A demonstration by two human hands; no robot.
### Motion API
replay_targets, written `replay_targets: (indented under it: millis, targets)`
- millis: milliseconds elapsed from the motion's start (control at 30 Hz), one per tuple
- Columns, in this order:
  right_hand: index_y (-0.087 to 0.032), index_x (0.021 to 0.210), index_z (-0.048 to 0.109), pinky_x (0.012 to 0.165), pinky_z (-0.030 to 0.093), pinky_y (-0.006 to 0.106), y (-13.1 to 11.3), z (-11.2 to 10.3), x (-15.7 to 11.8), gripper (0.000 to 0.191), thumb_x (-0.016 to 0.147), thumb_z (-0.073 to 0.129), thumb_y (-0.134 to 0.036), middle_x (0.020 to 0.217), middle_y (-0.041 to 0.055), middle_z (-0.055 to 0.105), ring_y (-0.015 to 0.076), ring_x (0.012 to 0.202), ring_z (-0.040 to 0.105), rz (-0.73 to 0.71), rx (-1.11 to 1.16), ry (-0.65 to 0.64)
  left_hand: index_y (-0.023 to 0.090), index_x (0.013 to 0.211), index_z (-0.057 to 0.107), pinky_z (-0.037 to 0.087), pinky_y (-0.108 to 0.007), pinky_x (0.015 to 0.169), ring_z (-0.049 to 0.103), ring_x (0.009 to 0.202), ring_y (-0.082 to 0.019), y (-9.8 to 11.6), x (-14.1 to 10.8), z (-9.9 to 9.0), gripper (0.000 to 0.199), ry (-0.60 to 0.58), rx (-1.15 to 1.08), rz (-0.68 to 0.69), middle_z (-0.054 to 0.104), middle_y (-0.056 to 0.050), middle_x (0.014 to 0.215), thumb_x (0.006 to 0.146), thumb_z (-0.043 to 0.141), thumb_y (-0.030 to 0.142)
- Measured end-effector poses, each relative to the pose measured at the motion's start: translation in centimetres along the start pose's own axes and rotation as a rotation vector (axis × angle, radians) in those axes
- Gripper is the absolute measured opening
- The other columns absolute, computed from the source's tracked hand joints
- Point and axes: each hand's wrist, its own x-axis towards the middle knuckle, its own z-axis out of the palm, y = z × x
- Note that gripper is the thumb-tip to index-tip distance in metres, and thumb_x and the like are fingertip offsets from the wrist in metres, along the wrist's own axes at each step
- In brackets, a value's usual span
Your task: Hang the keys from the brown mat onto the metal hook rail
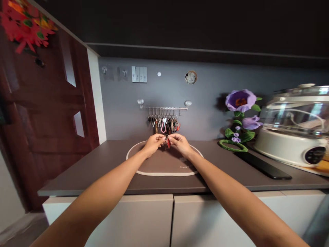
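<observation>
A grey wall with a key rack stands behind the dark counter. I have both arms stretched straight out over the oval mat. My left hand and right hand meet below the rack, fingertips pinched on a small key bunch with a red tag.

Red key tag; brown mat edged white; grey-brown tabletop; purple flower at three o'clock; black phone.
</observation>
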Motion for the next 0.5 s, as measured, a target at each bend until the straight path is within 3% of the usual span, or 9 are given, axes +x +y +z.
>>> replay_targets:
  millis: [200,500]
  targets:
    - [-0.016,0.071,0.057,0.056,0.037,0.023,-0.4,-0.9,0.4,0.027,0.064,0.064,-0.042,0.059,-0.0029,0.054,0.0072,0.053,0.045,-0.111,-0.029,0.116,0.012,0.081,0.058,0.039,-0.022,0.055,0.05,0.057,-0.01,-0.2,-0.2,0.0,0.028,-0.03,0.236,0.079,0.059,-0.003,0.069,0.074,0.05,0.038]
    - [-0.016,0.065,0.053,0.05,0.034,0.022,-2.5,-2.5,2.4,0.027,0.062,0.062,-0.041,0.055,-0.0026,0.051,0.0072,0.048,0.042,-0.089,-0.045,0.376,0.015,0.075,0.061,0.038,-0.024,0.062,0.053,0.064,-0.013,-0.6,-0.3,-0.1,0.024,-0.078,0.604,0.217,0.061,-0.003,0.068,0.078,0.04,0.026]
